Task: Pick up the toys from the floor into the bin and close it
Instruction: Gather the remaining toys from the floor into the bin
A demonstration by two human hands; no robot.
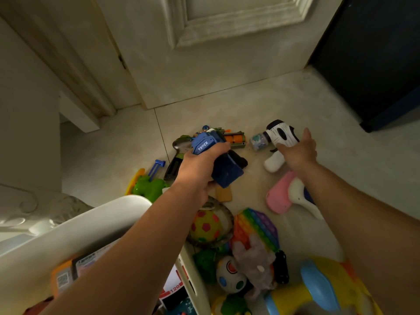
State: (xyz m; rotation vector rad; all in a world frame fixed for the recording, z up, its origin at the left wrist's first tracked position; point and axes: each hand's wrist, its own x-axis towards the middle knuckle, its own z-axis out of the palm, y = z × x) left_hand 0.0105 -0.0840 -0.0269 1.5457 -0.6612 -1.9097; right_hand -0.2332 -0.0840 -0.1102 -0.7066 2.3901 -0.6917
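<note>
My left hand (200, 167) grips a blue toy truck (216, 155) marked "TRUCK", held above the floor just beyond the white bin (95, 220) at lower left. My right hand (300, 148) reaches over a white and black toy gun (278, 138) with a small clear bottle at its muzzle; the fingers are spread and touch its rear. More toys lie on the floor: a green and orange blaster (234, 138), a pink and white toy (287, 194), a rainbow pop pad (256, 226), a yellow ball (205, 227).
The bin holds boxes and packets (68, 271). A green toy (148, 187) lies beside its far rim. A yellow and blue plastic toy (322, 285) sits at lower right. A white door (204, 53) and a dark cabinet (375, 64) bound the tiled floor.
</note>
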